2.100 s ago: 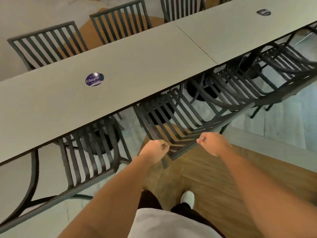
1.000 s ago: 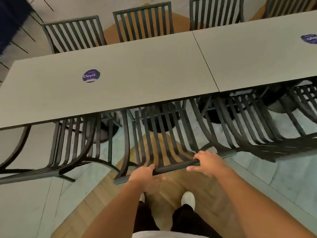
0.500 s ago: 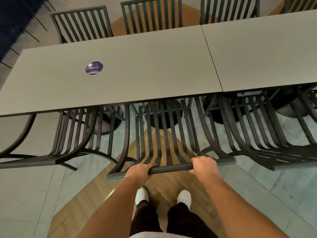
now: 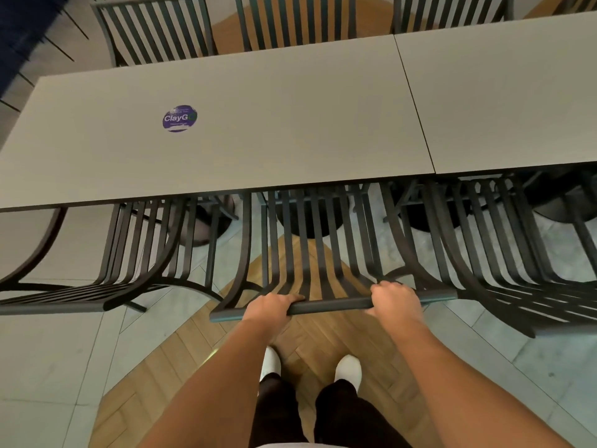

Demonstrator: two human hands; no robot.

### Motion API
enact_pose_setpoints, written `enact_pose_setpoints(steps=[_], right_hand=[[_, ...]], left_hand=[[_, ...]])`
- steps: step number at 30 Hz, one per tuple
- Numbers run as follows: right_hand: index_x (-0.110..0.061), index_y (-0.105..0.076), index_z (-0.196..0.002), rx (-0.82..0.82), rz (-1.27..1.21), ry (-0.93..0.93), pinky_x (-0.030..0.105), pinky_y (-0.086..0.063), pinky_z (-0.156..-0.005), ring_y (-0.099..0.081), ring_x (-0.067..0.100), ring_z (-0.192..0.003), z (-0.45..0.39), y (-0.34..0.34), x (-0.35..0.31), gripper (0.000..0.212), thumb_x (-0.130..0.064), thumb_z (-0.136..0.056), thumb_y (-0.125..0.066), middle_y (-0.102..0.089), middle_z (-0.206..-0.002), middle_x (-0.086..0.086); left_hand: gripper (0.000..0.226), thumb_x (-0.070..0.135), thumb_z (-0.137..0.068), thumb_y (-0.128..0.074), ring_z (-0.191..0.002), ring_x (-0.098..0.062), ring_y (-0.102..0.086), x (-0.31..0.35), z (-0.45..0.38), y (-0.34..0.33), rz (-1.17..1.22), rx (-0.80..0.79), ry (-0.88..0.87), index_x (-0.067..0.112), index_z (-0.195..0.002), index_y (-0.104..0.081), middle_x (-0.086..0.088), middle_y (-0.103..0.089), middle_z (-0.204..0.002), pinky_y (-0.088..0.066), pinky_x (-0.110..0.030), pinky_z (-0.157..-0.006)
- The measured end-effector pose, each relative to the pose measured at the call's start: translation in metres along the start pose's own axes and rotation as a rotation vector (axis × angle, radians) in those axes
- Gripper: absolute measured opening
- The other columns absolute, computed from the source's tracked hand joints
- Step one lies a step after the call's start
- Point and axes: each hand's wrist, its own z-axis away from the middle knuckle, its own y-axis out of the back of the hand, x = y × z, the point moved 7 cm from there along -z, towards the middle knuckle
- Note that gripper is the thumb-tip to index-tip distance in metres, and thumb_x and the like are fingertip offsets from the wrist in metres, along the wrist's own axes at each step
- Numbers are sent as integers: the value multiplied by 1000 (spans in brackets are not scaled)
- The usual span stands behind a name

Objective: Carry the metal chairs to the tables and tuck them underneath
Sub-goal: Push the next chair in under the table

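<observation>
Standing closer to the big grey table (image 4: 258, 130) than a moment ago, the person now has the metal chair (image 4: 310, 253) pushed straight in, so its seat goes under the near edge of the table; two seconds back it was turned at a slant and farther out. The chair's back still sticks out on this side of the table, between two more dark chairs (image 4: 122, 253) (one on each side of it). More chairs stand on the far side of the table.

Both arms reach down and forward to the top rail (image 4: 329, 307) of the chair's back. The left hand (image 4: 269, 308) holds the rail tight, fingers curled over the top. The right hand (image 4: 394, 300) grips the same rail a bit farther along, fingers wrapped over it too. A bare bit of rail shows between the two hands.

A round purple sticker (image 4: 179, 118) sits on the table, up and left of the chair.
</observation>
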Motion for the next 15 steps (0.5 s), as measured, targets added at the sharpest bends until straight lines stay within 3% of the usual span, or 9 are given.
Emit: enact_pose_setpoints(steps=[12, 15], right_hand=[[-19, -68, -117, 16, 0, -5, 36, -46, -97, -63, 22, -109, -27, 10, -15, 44, -56, -92, -66, -67, -113, 0], [-19, -67, -118, -6, -15, -17, 36, -45, -97, -63, 22, -111, -28, 10, -17, 46, -57, -92, -65, -66, -114, 0]], left_hand=[[59, 20, -107, -51, -87, -14, -57, -21, -20, 20, -20, -23, -2, 49, -155, -33, 8, -53, -100, -52, -30, -78], [60, 22, -106, -52, -91, -13, -61, -23, -21, 19, -13, -51, -21, 51, -155, -32, 8, -57, -103, -56, -32, -83]])
